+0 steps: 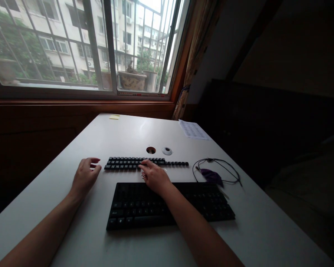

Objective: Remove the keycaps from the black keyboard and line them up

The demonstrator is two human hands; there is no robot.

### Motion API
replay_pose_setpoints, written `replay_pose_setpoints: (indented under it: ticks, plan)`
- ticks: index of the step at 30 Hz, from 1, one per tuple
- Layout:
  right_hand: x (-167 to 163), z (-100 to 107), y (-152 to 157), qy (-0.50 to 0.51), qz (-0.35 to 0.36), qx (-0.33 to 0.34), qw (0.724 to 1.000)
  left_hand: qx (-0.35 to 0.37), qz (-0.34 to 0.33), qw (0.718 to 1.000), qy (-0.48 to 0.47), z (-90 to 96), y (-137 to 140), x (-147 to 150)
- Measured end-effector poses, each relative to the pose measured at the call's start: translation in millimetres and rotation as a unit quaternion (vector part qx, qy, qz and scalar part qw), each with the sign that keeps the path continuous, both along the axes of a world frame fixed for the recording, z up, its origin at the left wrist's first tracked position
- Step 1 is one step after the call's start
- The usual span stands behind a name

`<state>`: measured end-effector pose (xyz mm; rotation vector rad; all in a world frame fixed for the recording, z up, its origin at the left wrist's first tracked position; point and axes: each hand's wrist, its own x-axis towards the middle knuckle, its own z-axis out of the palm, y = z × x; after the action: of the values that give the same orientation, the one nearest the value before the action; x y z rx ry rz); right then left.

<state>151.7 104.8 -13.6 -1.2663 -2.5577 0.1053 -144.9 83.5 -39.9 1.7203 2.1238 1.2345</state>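
Note:
Loose black keycaps (122,162) stand in several neat rows on the white table, behind a black keyboard (144,221). The keyboard's lower left still bears lettered caps, while its upper part looks dark and bare. My right hand (156,177), with a ring on one finger, reaches over the keyboard to the middle of the rows. Its thumb and forefinger are closed around a keycap in the front row, partly hidden by the fingers. Just left of the rows, my left hand (86,175) hovers near the tabletop, fingers curved and apart, holding nothing.
A coiled black cable (225,161) and a purple cloth (211,176) lie right of the keycaps. Behind are a round table hole (150,150) and a grey ring-shaped cover (167,151). Printed paper (194,129) and a yellow note (114,116) lie toward the window.

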Motion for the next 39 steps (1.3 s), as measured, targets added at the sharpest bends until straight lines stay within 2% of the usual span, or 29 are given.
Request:
replay_pose_setpoints:
  ticks: [8, 17, 26, 34, 37, 39]
  plan:
    - [0.1, -4.8, 3.2, -0.003, 0.037, -0.011, 0.999, 0.001, -0.014, 1.000, -0.008, -2.5, 1.2, -0.4]
    - [-1.0, -2.9, 1.3, -0.002, 0.029, -0.010, 1.000, 0.009, -0.027, 1.000, -0.005, -3.7, 1.6, -1.5]
    - [0.4, -5.0, 2.5, 0.034, 0.033, 0.017, 0.999, 0.014, -0.027, 1.000, -0.004, -4.7, 1.8, -1.8]
    - [3.1, -6.4, 2.8, 0.120, 0.040, 0.056, 0.990, 0.010, -0.019, 1.000, 0.004, -4.9, 4.2, -4.4]
    - [4.1, 0.0, 0.6, 0.194, 0.044, 0.088, 0.976, 0.013, -0.013, 1.000, 0.022, -5.3, 4.8, -5.8]
    - [6.5, 9.7, -2.3, 0.253, 0.022, 0.106, 0.961, 0.011, -0.011, 0.999, 0.038, -6.1, 4.9, -7.1]
